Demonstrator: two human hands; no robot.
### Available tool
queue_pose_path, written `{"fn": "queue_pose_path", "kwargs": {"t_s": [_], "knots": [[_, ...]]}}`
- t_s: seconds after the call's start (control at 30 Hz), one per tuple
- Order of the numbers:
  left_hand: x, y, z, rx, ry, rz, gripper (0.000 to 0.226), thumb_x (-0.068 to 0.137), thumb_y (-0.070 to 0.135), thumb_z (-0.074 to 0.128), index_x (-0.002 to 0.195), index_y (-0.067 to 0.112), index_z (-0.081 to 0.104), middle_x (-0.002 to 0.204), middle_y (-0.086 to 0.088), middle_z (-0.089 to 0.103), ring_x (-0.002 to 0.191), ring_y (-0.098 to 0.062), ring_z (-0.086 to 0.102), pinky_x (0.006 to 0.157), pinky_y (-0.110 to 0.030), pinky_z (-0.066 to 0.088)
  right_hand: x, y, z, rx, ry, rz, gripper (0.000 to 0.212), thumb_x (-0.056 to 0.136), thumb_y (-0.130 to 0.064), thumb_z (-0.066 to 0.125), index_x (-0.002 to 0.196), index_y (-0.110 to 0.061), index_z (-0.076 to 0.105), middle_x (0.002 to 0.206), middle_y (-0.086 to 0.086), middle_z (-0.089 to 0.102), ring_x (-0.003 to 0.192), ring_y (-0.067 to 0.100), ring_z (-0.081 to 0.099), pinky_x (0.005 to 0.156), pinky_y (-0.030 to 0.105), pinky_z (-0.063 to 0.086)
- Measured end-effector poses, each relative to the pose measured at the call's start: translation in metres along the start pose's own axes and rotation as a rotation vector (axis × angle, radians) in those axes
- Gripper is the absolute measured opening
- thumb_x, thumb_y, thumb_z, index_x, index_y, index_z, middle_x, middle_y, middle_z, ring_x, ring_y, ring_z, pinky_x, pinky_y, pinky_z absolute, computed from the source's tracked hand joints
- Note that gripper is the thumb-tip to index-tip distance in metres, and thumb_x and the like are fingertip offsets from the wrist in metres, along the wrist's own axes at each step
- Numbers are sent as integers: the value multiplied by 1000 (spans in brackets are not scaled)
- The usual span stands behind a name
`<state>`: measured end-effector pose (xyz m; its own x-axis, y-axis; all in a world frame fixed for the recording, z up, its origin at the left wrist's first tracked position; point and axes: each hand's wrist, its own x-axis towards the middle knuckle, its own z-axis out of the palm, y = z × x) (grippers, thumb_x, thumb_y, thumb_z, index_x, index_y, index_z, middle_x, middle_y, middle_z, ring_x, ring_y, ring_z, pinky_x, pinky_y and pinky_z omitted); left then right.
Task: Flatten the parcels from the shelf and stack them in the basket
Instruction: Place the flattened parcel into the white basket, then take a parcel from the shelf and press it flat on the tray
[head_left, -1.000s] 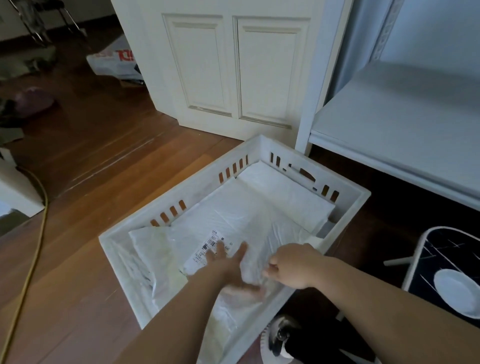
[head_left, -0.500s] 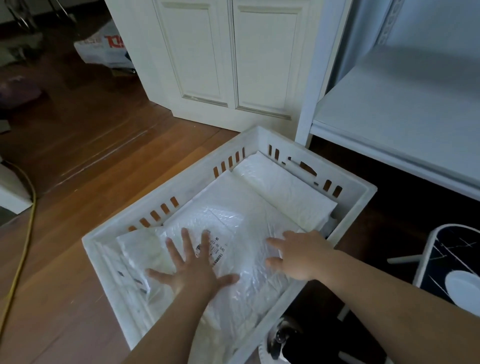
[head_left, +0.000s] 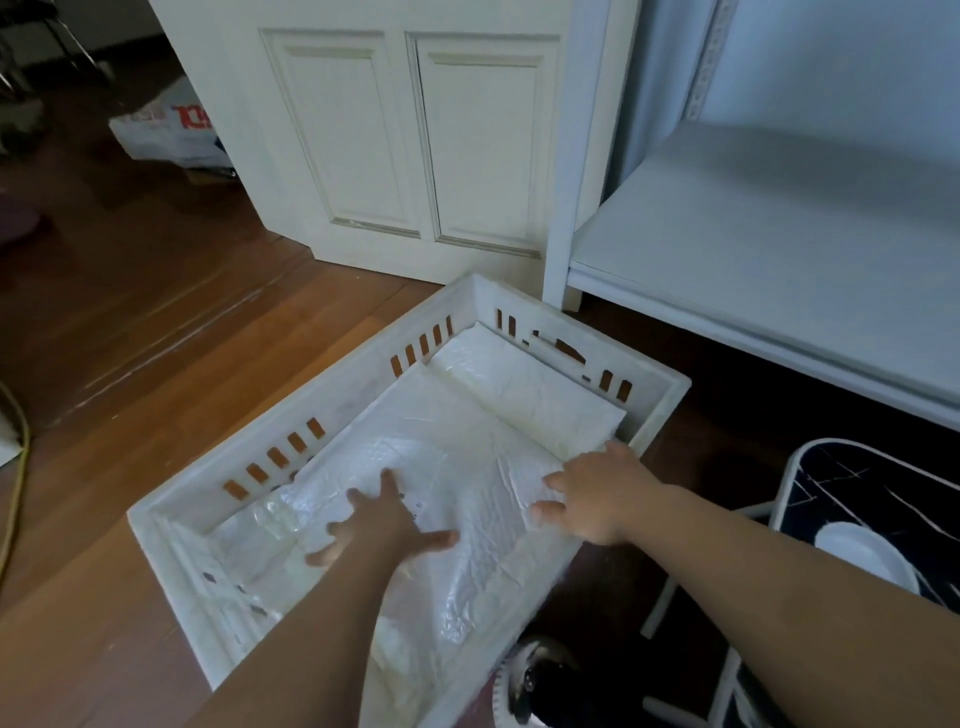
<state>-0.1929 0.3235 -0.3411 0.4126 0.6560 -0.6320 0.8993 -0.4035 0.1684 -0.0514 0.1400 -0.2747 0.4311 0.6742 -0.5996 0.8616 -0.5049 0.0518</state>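
- Wooden floor (head_left: 156, 364) of reddish-brown boards runs beneath and to the left of both hands; a white panelled door (head_left: 405, 140) stands beyond them.
- White plastic basket (head_left: 332, 410), with slotted walls, sits on the floor directly under the hands, its long side running diagonally away from the person.
- Left hand (head_left: 384, 525): palm down, fingers spread wide and straight, pressing flat on the top parcel (head_left: 447, 467), a crinkled white plastic mailer that fills the middle of the basket.
- Right hand (head_left: 597, 493): palm down at the right edge of the same parcel, just inside the basket's right wall; fingers extended toward the left hand and resting on the plastic, holding nothing.
- Top parcel lies between and under the two hands, roughly flat, extending beyond the fingertips toward the far end of the basket.
- Second white parcel (head_left: 530, 389) lies beyond both hands at the far end of the basket, partly overlapped by the top parcel.
- Clear wrinkled plastic of another parcel (head_left: 260, 540) shows to the left of the left hand, beneath the top one.
- White shelf (head_left: 779, 249) stands beyond and to the right of the right hand, its board bare.
- Dark stool with white frame (head_left: 883, 519) stands to the right of the right forearm; a white disc rests on it.
- Yellow cable (head_left: 18, 457) lies on the floor far left of the left hand.
- White printed bag (head_left: 166, 130) lies on the floor far beyond the left hand, beside the door.
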Motion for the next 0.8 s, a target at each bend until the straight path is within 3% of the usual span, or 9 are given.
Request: {"fn": "queue_pose_path", "kwargs": {"t_s": [0.1,0.2,0.3,0.37,0.53,0.67,0.8], "knots": [[-33,58,-15,31,62,219,131,57,76,70,152,30,-6,161,-12,1,145,-38,16,112,-60,25,-28,26,-5,17,80,44,63,98,-60,19,140,-22,44,138,8,49,130,27,41,109,48,26],[-75,115,-24,89,111,453,106,73,69,64,152,19,15,157,-7,25,141,-27,32,109,-44,34,-65,55,-6,99,140,103,53,98,-54,27,131,-20,51,132,6,52,124,26,45,104,45,32],[-115,164,-27,138,84,641,86,86,61,54,150,12,25,153,-6,34,139,-22,34,109,-33,32,-107,91,2,169,111,198,58,98,-58,30,138,-20,48,141,8,47,130,29,42,105,46,34],[-146,198,-21,167,48,751,80,88,59,53,149,13,29,152,-6,36,138,-21,36,110,-32,30,-142,122,15,200,123,282,61,98,-58,31,143,-19,43,147,10,42,135,29,38,107,45,33],[-200,278,15,266,31,926,72,91,58,50,148,17,34,149,-3,41,136,-19,39,110,-29,32,-217,192,60,319,225,508,54,96,-56,35,131,-19,54,135,9,50,124,28,45,99,40,36],[-237,343,51,374,59,1090,63,94,53,48,144,18,37,148,-1,40,136,-17,37,108,-28,31,-267,245,99,385,291,676,58,97,-57,35,137,-17,50,144,8,41,135,26,33,108,40,32],[-259,399,85,435,97,1226,63,97,50,44,149,17,29,156,-2,25,142,-17,27,113,-29,23,-292,288,124,408,306,767,58,98,-54,35,140,-16,44,147,6,35,141,24,23,111,43,28]]}}
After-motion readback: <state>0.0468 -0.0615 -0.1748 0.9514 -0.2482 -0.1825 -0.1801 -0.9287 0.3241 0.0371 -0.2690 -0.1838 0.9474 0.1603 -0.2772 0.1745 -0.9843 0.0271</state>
